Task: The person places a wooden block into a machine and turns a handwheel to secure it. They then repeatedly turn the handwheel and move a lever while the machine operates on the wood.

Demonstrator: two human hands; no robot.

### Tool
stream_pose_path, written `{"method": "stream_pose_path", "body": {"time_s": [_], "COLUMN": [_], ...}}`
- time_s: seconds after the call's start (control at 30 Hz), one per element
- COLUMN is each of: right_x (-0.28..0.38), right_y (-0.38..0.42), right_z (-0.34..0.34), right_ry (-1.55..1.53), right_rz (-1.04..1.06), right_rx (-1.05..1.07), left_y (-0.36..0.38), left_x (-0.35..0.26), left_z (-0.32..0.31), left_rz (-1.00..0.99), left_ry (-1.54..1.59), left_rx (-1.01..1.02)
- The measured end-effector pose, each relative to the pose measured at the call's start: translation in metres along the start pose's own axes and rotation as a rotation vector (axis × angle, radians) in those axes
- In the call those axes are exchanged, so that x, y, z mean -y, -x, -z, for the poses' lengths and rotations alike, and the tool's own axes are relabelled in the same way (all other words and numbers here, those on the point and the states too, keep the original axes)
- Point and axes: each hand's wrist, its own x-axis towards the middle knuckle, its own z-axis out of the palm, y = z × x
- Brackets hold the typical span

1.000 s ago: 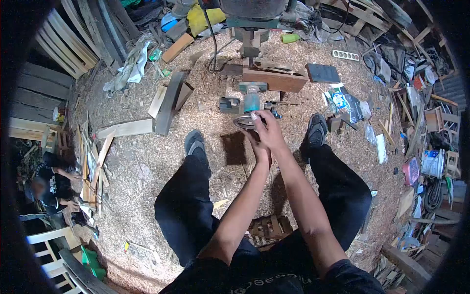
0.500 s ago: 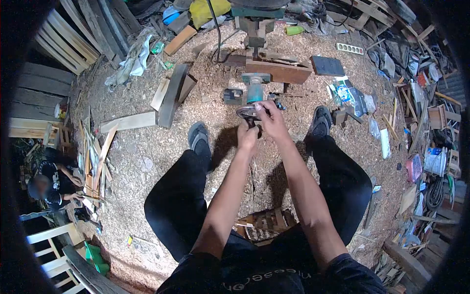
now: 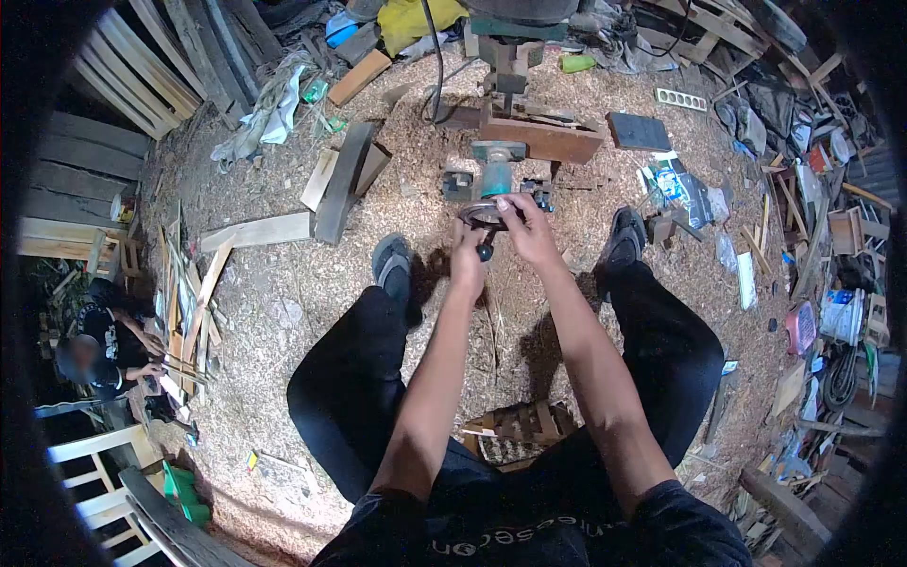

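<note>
A round metal handwheel point(image 3: 484, 214) sits at the near end of a green machine point(image 3: 496, 178), in the upper middle of the head view. My left hand point(image 3: 469, 251) is closed around the wheel's left side, right beside its black knob point(image 3: 485, 252). On the right side of the rim, my right hand point(image 3: 529, 231) grips with bent fingers. Beyond the wheel, a reddish-brown wood piece point(image 3: 548, 142) lies across the machine, below its upright head point(image 3: 510, 64). My fingers partly cover the wheel.
Wood shavings point(image 3: 283, 350) cover the ground. Boards point(image 3: 345, 184) lie left of the machine; a dark block point(image 3: 638, 131) and a power strip point(image 3: 681, 99) lie to its right. My feet flank the machine. Another person point(image 3: 104, 345) works at far left among wood strips.
The handwheel has turned, and its black knob now shows beside my left hand. My left hand has shifted slightly around the rim. The whole view has moved a little.
</note>
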Motion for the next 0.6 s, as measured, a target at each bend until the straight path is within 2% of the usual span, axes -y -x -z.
{"method": "stream_pose_path", "body": {"time_s": [0.03, 0.1, 0.23, 0.33, 0.43, 0.6], "right_x": [0.000, -0.001, 0.005, 0.009, -0.003, 0.000], "right_y": [0.000, 0.002, 0.003, 0.009, 0.013, 0.012], "right_z": [0.001, 0.002, 0.008, 0.011, 0.013, 0.014], "right_ry": [0.006, 0.048, 0.135, 0.104, 0.190, 0.150], "right_rz": [0.015, 0.052, 0.066, -0.129, 0.049, 0.014], "right_rx": [-0.008, -0.027, -0.017, 0.007, -0.027, -0.026], "left_y": [0.003, 0.008, 0.006, 0.001, 0.013, -0.004], "left_x": [-0.001, -0.007, -0.027, -0.019, -0.016, 0.019], "left_z": [-0.014, -0.017, -0.011, -0.005, -0.014, 0.006], "left_rz": [-0.122, -0.105, -0.072, -0.142, -0.181, -0.147], "left_ry": [-0.151, -0.313, -0.274, -0.271, -0.311, -0.182], "left_rx": [-0.014, -0.007, 0.013, 0.014, 0.086, 0.116]}}
